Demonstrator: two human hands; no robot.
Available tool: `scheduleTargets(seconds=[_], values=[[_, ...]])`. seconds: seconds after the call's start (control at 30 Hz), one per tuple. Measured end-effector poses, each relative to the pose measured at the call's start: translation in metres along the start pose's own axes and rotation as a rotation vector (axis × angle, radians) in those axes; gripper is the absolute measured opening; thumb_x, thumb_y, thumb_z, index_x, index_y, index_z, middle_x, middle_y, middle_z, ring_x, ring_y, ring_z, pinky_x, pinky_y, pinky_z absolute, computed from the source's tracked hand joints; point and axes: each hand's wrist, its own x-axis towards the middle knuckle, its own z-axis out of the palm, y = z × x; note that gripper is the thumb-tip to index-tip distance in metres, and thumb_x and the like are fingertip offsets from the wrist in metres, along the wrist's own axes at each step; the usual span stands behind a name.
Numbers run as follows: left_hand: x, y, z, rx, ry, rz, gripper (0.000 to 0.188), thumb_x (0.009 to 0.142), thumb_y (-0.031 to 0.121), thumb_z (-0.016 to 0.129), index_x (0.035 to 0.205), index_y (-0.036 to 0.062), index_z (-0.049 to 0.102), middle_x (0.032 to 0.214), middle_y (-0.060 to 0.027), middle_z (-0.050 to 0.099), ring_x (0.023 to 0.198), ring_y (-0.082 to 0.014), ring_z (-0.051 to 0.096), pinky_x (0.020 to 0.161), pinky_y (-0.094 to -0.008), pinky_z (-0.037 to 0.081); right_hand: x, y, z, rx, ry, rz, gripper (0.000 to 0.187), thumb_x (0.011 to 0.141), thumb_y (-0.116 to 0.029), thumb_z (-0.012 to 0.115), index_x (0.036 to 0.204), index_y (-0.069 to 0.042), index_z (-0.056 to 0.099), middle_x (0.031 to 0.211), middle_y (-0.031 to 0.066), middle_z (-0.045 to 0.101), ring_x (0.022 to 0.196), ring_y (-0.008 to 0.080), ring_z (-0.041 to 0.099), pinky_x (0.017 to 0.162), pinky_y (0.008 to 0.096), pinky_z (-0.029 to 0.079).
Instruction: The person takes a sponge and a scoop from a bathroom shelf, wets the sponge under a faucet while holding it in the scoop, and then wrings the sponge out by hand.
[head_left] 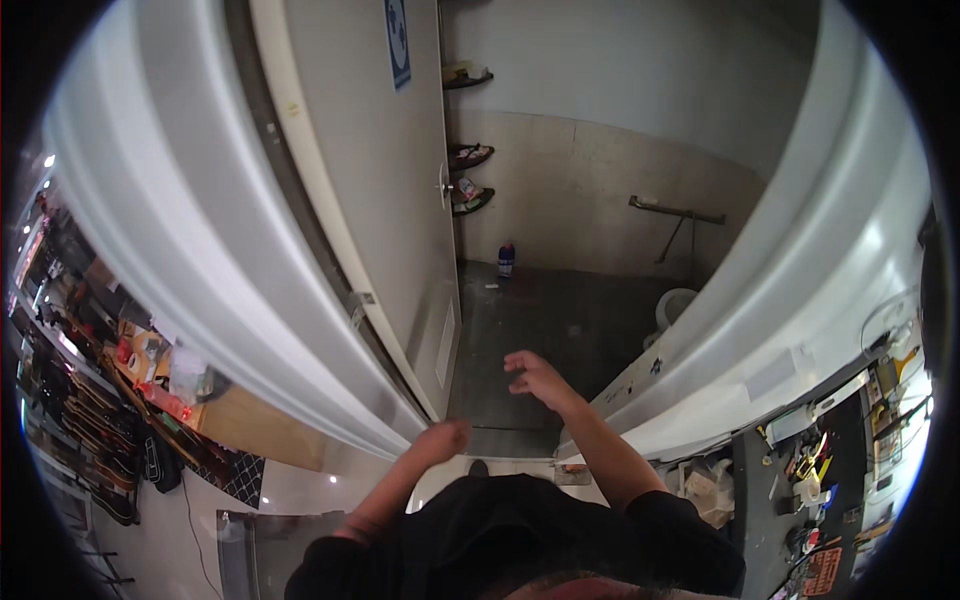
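Observation:
My right hand (537, 380) is held out in front of me in the doorway, its fingers apart and nothing in them. Lower and to the left, my left hand (440, 442) has its fingers curled in, with nothing seen in it. It is nearest to the bottom of the open door (350, 130), and I cannot tell whether the two touch. The door is pale, with a metal handle (445, 187) and a blue sign (398, 42). A dark floor (540, 330) lies beyond my hands.
White frame panels flank the opening, left (190, 200) and right (760, 290). Inside are corner shelves (470, 155) with small items, a dark blue bottle (506, 261) on the floor, a grab bar (675, 210) and a white toilet (672, 305). Cluttered worktops (240, 430) stand outside.

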Motion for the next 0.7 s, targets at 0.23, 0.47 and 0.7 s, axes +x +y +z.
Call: scheduleTargets(seconds=[0.23,0.47,0.7], values=[[0.221,0.054,-0.106,-0.087,0.071,0.218,0.032,0.1,0.017,0.067,0.128,0.0026,0.067,0.12,-0.0222,0.069,0.112,-0.041,0.069,0.096,-0.0462,0.057,0.184,-0.083,-0.119,0.058,0.155,0.003,0.029,0.106,-0.016,0.056,0.132,-0.006,0.063,0.102,0.006,0.071,0.085,0.0171,0.07,0.082,0.0347,0.061],[0.357,0.024,-0.114,-0.386,0.038,0.006,0.036,0.101,0.019,0.071,0.133,0.0027,0.064,0.126,-0.0173,0.068,0.112,-0.0318,0.071,0.098,-0.0423,0.057,0.387,-0.168,-0.267,0.105,0.415,-0.107,0.029,0.106,-0.019,0.057,0.129,-0.004,0.066,0.097,0.0055,0.067,0.073,0.0119,0.058,0.075,0.0334,0.057],[0.461,-0.028,-0.139,-0.246,-0.041,-0.33,0.048,0.097,0.026,0.075,0.139,0.006,0.063,0.13,-0.0176,0.067,0.119,-0.0334,0.066,0.105,-0.0427,0.052,0.577,-0.458,-0.327,-0.456,0.412,-0.378,0.038,0.109,-0.033,0.06,0.13,-0.003,0.068,0.101,0.0045,0.069,0.088,0.0154,0.062,0.083,0.0341,0.053]])
